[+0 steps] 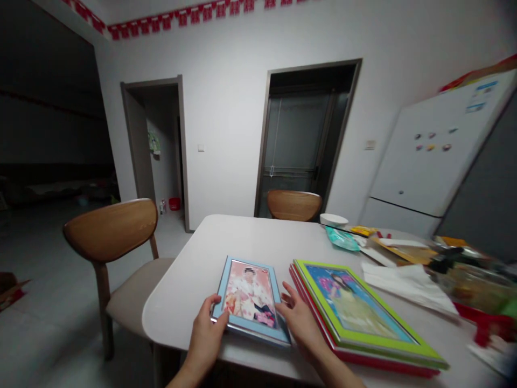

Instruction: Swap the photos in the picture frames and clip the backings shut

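A light-blue picture frame (276, 285) with a pink-toned portrait lies near the table's front edge, slightly turned. My left hand (207, 328) grips its lower left corner, the thumb on the face and the fingers along the side. At the opposite side, my right hand (299, 318) holds the right edge with thumb and fingertips, its fingers somewhat apart. Just right of that hand sits a stack of larger frames. On top is a lime-green picture frame (343, 323) showing a figure in a pale dress, over a red picture frame (388, 366).
The white table (181, 280) carries clutter at right: a white bowl (333, 220), a teal packet (342, 238), white paper (407, 283) and containers. Wooden chairs stand at left (113, 231) and at the far side (294, 205). A refrigerator (436, 167) is behind right.
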Demonstrator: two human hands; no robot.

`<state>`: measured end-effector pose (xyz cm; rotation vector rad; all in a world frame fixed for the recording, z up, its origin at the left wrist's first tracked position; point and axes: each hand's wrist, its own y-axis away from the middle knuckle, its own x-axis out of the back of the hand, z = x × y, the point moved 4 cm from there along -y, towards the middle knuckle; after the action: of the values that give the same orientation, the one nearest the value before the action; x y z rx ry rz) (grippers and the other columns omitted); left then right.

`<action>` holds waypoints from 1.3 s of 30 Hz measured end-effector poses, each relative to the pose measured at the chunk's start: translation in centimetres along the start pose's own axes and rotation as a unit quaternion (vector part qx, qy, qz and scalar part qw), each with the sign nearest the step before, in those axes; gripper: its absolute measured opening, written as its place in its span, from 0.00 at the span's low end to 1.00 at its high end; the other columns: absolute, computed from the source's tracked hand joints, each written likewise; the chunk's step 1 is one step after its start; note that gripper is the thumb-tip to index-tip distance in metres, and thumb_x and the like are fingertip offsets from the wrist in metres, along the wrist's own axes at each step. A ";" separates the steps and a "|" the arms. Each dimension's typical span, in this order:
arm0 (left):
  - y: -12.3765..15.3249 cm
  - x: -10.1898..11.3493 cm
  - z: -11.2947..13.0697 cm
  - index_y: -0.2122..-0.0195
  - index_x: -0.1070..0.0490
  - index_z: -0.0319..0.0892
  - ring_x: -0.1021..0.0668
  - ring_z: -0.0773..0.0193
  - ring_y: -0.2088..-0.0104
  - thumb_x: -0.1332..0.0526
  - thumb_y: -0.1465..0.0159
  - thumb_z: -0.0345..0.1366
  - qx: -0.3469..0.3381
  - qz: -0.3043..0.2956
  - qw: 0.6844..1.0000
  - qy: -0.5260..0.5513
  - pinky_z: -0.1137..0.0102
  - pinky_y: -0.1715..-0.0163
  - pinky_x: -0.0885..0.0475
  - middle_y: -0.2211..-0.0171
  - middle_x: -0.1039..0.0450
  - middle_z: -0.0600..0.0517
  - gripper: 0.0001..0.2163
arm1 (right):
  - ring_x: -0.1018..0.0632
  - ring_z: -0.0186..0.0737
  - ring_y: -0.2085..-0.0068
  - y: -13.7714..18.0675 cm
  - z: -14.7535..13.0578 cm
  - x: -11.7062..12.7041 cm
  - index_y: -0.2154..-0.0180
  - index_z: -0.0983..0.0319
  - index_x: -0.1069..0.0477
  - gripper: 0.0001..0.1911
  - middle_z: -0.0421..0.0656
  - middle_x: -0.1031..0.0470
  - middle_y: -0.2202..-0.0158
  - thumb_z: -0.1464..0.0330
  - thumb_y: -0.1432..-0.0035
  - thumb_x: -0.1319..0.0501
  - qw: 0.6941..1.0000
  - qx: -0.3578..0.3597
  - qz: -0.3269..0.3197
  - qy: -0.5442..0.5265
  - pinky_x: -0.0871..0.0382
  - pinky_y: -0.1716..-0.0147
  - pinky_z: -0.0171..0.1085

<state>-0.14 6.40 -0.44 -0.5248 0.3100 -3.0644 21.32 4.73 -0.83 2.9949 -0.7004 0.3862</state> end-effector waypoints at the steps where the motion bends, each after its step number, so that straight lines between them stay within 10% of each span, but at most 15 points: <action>1: 0.0 0.0 -0.1 0.61 0.35 0.37 0.30 0.55 0.58 0.45 0.49 0.42 0.009 0.012 0.999 0.031 0.66 0.58 0.38 0.60 0.31 0.45 0.17 | 0.32 0.44 0.51 0.2 0.0 0.1 0.46 0.70 0.49 0.37 0.55 0.35 0.51 0.67 0.60 0.44 0.998 -0.028 0.003 -0.057 0.37 0.57 0.37; 8: 1.1 -0.8 3.2 0.58 0.37 0.38 0.27 0.55 0.61 0.43 0.49 0.44 0.029 -0.020 0.982 0.184 0.65 0.62 0.34 0.60 0.31 0.46 0.19 | 0.31 0.40 0.53 1.5 -4.4 3.4 0.50 0.67 0.41 0.32 0.47 0.35 0.50 0.72 0.62 0.44 0.973 0.005 0.016 -0.229 0.33 0.62 0.30; 13: 2.2 -4.3 9.5 0.57 0.38 0.40 0.33 0.57 0.53 0.44 0.47 0.37 -0.074 -0.082 0.972 0.207 0.66 0.54 0.39 0.55 0.35 0.47 0.16 | 0.27 0.37 0.58 0.9 -7.8 11.6 0.53 0.64 0.38 0.28 0.46 0.34 0.51 0.74 0.62 0.44 0.974 0.052 0.061 -0.211 0.32 0.68 0.30; 22: 5.2 -14.2 12.3 0.56 0.38 0.39 0.32 0.59 0.54 0.48 0.50 0.28 -0.144 -0.234 0.959 0.072 0.69 0.52 0.40 0.55 0.33 0.48 0.18 | 0.25 0.34 0.73 -1.5 -2.1 22.8 0.54 0.64 0.36 0.27 0.51 0.33 0.52 0.75 0.62 0.43 0.986 -0.010 0.107 -0.127 0.33 0.78 0.32; 31: 6.3 -17.1 9.5 0.45 0.52 0.34 0.47 0.57 0.44 0.44 0.53 0.28 -0.123 -0.295 0.947 0.025 0.68 0.45 0.52 0.43 0.51 0.44 0.33 | 0.27 0.41 0.62 0.3 3.3 22.7 0.58 0.66 0.31 0.25 0.46 0.29 0.57 0.59 0.57 0.45 0.995 -0.017 0.093 0.026 0.35 0.65 0.35; 39: 0.9 -14.3 7.3 0.43 0.60 0.36 0.32 0.62 0.52 0.47 0.52 0.25 -0.064 -0.198 0.977 0.042 0.73 0.54 0.39 0.50 0.37 0.47 0.34 | 0.27 0.43 0.65 -0.9 -0.9 13.9 0.57 0.67 0.33 0.23 0.44 0.25 0.68 0.62 0.53 0.51 0.996 0.032 0.046 0.072 0.36 0.65 0.39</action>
<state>15.76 4.80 1.38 -0.5163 0.4590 -3.4772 33.51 -0.39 3.50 2.9619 -0.8291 0.6337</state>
